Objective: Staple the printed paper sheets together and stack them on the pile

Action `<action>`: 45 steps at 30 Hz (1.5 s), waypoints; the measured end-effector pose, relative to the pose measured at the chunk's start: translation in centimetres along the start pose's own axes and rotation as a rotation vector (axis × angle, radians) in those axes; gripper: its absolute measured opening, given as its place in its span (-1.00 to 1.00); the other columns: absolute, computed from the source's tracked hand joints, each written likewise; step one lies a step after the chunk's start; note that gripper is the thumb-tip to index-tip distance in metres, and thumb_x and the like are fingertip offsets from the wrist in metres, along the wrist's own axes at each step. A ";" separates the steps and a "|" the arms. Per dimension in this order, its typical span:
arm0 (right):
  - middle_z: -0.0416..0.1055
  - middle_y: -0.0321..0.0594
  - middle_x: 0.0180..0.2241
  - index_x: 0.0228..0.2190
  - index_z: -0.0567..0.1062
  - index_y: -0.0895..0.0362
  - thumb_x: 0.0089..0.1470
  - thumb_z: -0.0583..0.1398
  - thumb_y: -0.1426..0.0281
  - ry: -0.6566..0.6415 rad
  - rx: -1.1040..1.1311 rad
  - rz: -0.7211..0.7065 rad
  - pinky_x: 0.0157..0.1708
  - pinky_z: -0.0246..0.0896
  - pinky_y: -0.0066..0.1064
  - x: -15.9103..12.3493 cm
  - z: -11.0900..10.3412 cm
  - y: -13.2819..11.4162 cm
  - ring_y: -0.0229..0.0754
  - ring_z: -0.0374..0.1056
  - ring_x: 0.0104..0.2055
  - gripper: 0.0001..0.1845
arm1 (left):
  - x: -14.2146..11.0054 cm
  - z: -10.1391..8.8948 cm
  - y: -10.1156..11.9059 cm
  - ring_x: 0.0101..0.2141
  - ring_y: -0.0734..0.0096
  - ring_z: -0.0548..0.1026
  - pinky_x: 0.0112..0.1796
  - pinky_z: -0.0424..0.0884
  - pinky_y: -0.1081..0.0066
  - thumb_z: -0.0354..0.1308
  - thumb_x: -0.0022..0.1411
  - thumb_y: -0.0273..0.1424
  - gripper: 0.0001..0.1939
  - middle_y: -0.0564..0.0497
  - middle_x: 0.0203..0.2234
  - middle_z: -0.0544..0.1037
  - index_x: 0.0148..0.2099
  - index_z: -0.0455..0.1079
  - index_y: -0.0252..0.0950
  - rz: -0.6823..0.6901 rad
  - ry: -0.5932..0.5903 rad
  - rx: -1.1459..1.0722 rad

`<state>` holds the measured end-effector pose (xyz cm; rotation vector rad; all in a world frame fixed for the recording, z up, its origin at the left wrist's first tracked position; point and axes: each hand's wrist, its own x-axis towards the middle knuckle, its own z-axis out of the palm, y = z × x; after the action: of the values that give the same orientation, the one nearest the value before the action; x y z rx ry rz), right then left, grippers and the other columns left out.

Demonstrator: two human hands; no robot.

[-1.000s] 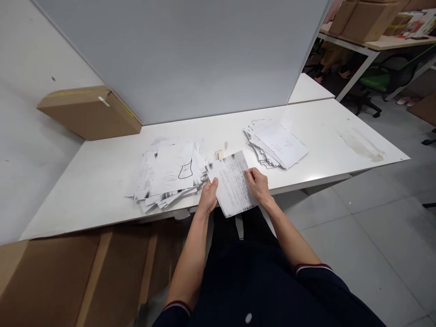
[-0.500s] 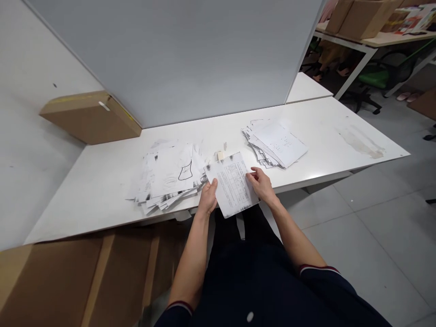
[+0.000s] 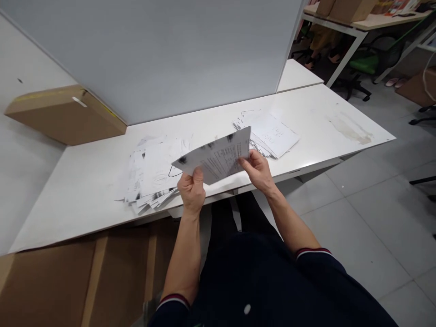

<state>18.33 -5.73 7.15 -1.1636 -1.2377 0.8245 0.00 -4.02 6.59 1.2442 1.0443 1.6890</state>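
Between both hands' grip, printed sheet (image 3: 218, 156)

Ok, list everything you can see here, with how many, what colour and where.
printed sheet: one, white with black print, lifted above the table's front edge
left paper pile: one, white, loose, on table
right paper pile: one, white, on table
table: one, white
partition: one, grey, behind the table
cardboard box: one, brown, far left
flat cardboard: brown, near left
far table: one, top right, bearing brown boxes
left hand: grips sheet's left end
right hand: grips sheet's right end
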 end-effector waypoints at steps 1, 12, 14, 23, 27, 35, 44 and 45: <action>0.37 -0.21 -0.32 -0.34 0.36 0.07 0.05 0.12 0.12 0.019 -0.008 -0.030 -0.20 0.18 -0.32 0.3 0.1 -0.2 -0.13 0.28 -0.21 -0.72 | 0.2 0.2 0.6 -0.09 0.21 0.49 -0.04 0.39 0.28 0.22 0.06 -0.09 -0.60 -0.02 -0.28 0.58 -0.18 0.48 -0.29 0.053 0.006 0.005; 0.40 -0.21 -0.27 -0.28 0.40 0.09 0.06 0.10 0.11 -0.052 -0.072 -0.057 -0.13 0.19 -0.34 0.9 0.9 2.6 -0.16 0.29 -0.19 -0.68 | 0.0 0.1 -2.1 -0.17 0.30 0.52 -0.03 0.39 0.32 0.26 0.05 -0.20 -0.71 0.01 -0.34 0.59 -0.26 0.51 -0.31 0.137 0.003 0.081; 0.39 -0.20 -0.24 -0.28 0.40 0.09 0.07 0.10 0.15 -0.032 -0.082 -0.113 -0.10 0.17 -0.35 0.7 0.8 2.2 -0.16 0.29 -0.16 -0.71 | -0.1 -0.2 -2.1 -0.14 0.28 0.51 -0.02 0.38 0.32 0.27 0.03 -0.18 -0.69 -0.01 -0.31 0.59 -0.25 0.52 -0.30 0.175 0.031 0.088; 0.32 -0.32 -0.35 -0.30 0.38 0.15 0.10 0.08 0.30 -0.131 -0.051 -0.111 -0.21 0.13 -0.52 0.7 0.8 3.4 -0.30 0.24 -0.27 -0.81 | -0.1 -0.9 -4.0 -0.11 0.29 0.50 0.02 0.34 0.34 0.28 0.02 -0.21 -0.67 -0.03 -0.31 0.60 -0.22 0.52 -0.33 0.051 -0.048 0.098; 0.24 -0.38 -0.44 -0.35 0.36 0.14 0.12 0.08 0.31 -0.107 -0.036 -0.099 -0.29 0.11 -0.54 -1.6 0.0 1.3 -0.35 0.19 -0.34 -0.85 | -0.9 -2.0 -3.5 -0.17 0.26 0.53 -0.01 0.38 0.30 0.35 -0.09 -0.22 -0.66 -0.03 -0.35 0.60 -0.27 0.53 -0.32 -0.028 -0.139 0.052; 0.42 -0.20 -0.30 -0.26 0.43 0.13 0.05 0.16 0.12 -0.122 0.083 0.140 -0.21 0.23 -0.33 -11.2 -6.6 4.6 -0.19 0.33 -0.26 -0.66 | -5.4 -1.3 -2.8 -0.14 0.23 0.53 0.04 0.35 0.23 0.39 -0.13 -0.26 -0.65 -0.04 -0.35 0.62 -0.26 0.54 -0.31 -0.283 -0.224 -0.045; 0.33 0.13 -0.08 -0.05 0.34 0.26 -0.07 0.18 0.17 0.490 -0.850 0.500 -0.06 0.10 -0.15 -9.1 -20.3 21.7 0.06 0.23 -0.04 -0.41 | -7.5 1.1 -1.8 -0.11 0.26 0.52 0.03 0.36 0.25 0.37 -0.08 -0.27 -0.59 -0.07 -0.24 0.61 -0.14 0.52 -0.29 -0.413 -0.153 -0.131; 0.29 0.14 -0.04 0.00 0.31 0.25 -0.07 0.19 0.19 0.475 -0.911 0.521 -0.05 0.08 -0.15 -8.2 -21.0 22.7 0.08 0.20 -0.01 -0.38 | -7.6 1.3 -2.0 -0.14 0.25 0.53 0.01 0.38 0.26 0.37 -0.09 -0.26 -0.60 -0.08 -0.27 0.61 -0.16 0.53 -0.30 -0.436 -0.162 -0.113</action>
<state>39.93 -12.16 -15.59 -2.3289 -0.9066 0.2652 3.13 -10.10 2.41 0.9774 1.0192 1.2729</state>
